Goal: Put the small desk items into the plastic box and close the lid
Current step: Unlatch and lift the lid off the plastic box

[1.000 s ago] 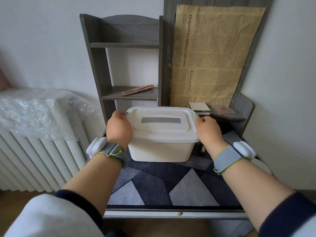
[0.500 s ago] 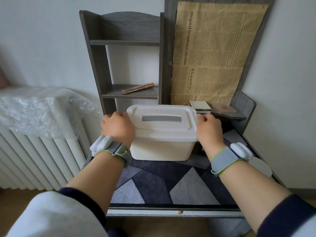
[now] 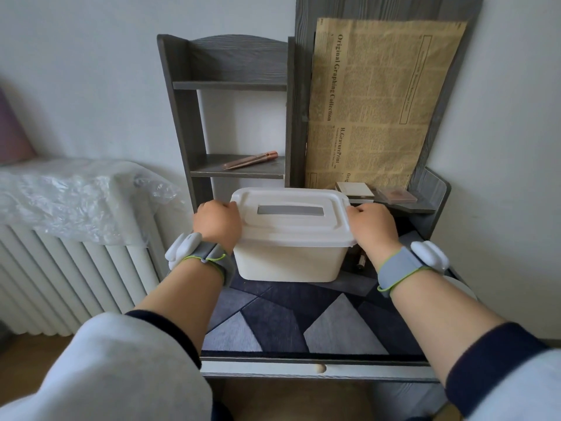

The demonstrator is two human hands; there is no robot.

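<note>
I have both hands on the plastic box [image 3: 290,262], which sits on the desk mat [image 3: 291,323] directly between them. My left hand [image 3: 218,225] curls over the left end of the lid [image 3: 291,226] and my right hand [image 3: 374,228] over the right end, each closed on the lid's edge near its side latch; the fingertips are tucked out of sight, so I cannot tell whether the latches are caught. The lid lies flat on the box with its grey slot facing up.

I judge this box light and fairly stiff, thin white plastic with smooth walls that could slip under a loose grip. The rim just under the lid is the sound place to hold, since the walls taper inward toward the base. The lid will likely flex a little, so I would press at the ends rather than the middle.

Beyond my left hand a copper-coloured pen [image 3: 251,159] lies on the shelf. Beyond my right hand lie a small white pad [image 3: 354,188] and a brown card [image 3: 395,196]. A small dark item lies just beside my right wrist, too hidden to name.
</note>
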